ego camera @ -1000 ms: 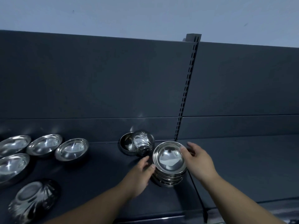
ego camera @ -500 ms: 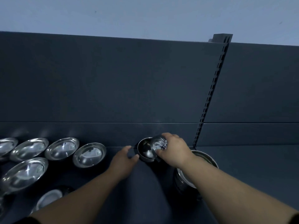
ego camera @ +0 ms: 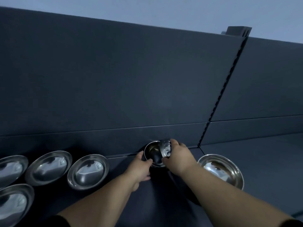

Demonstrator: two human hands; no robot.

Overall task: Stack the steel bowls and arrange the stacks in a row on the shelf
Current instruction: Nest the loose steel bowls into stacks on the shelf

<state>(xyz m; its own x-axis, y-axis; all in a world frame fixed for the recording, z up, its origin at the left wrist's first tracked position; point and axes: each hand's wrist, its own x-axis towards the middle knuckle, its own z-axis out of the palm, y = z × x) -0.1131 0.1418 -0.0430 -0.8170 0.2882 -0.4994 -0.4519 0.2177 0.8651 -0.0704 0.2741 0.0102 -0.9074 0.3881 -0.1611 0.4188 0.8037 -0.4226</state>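
Observation:
Two small steel bowls sit at the back of the dark shelf [ego camera: 265, 158]. One small bowl [ego camera: 151, 150] lies open side up, and my left hand [ego camera: 140, 168] grips its near rim. A second small bowl [ego camera: 165, 148] is tipped on its side against it, with my right hand [ego camera: 177, 157] closed around it. To the right stands a stack of steel bowls [ego camera: 221, 169], partly hidden by my right forearm. Single shallow steel bowls lie in a row to the left, the nearest bowl [ego camera: 87, 171] beside my left hand.
More loose shallow bowls [ego camera: 47, 167] lie at the left edge, one bowl [ego camera: 13, 203] nearer the front. A slotted upright post [ego camera: 218, 99] divides the dark back panel just right of the small bowls. The shelf runs on to the right beyond the stack.
Both hands left the stack of bowls and moved left and back to the two small bowls. My left hand now grips one, my right the other. The view swung left.

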